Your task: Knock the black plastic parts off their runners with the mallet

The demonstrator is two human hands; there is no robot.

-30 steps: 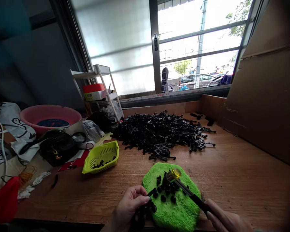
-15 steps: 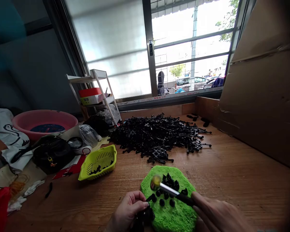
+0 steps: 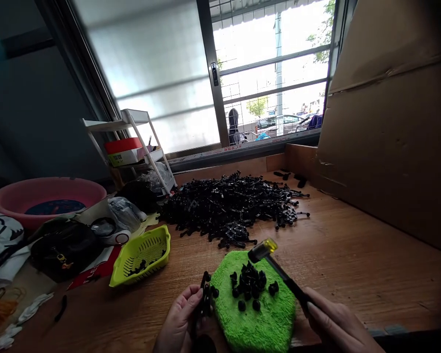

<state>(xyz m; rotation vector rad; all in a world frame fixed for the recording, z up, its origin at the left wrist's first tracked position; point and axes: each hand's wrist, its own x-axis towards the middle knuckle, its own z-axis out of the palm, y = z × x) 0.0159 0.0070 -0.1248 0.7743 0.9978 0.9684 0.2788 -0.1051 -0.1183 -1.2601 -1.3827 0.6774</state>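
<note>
Judging by how things lie, your work is midway: a large heap of black jointed plastic parts (image 3: 224,206) spreads across the centre of the frame, though you cannot tell from here which are finished, and a loose cluster of small black round-headed pieces (image 3: 250,282) is left on the fuzzy bright-green pad (image 3: 259,326) at lower centre. More small dark bits (image 3: 141,267) lie in the yellow-green perforated plastic basket (image 3: 158,240), left of centre on the brown wood-grain counter (image 3: 360,245). Your left hand (image 3: 180,314) has thumb and fingers pinched on a dark knobbed part (image 3: 206,300), which stands roughly upright by the pad's left edge; whether it is complete is too small to tell. Your right hand (image 3: 334,318) has its fingers wrapped around the black handle of a small hammer with a yellow-tipped head (image 3: 287,279), the head raised above the pad's far edge. Half a second ago that head was blurred, low over the pieces near your left fingers, and the knobbed part reached over the pad; now both have drawn away, and the view has swung so the basket sits further left.
</note>
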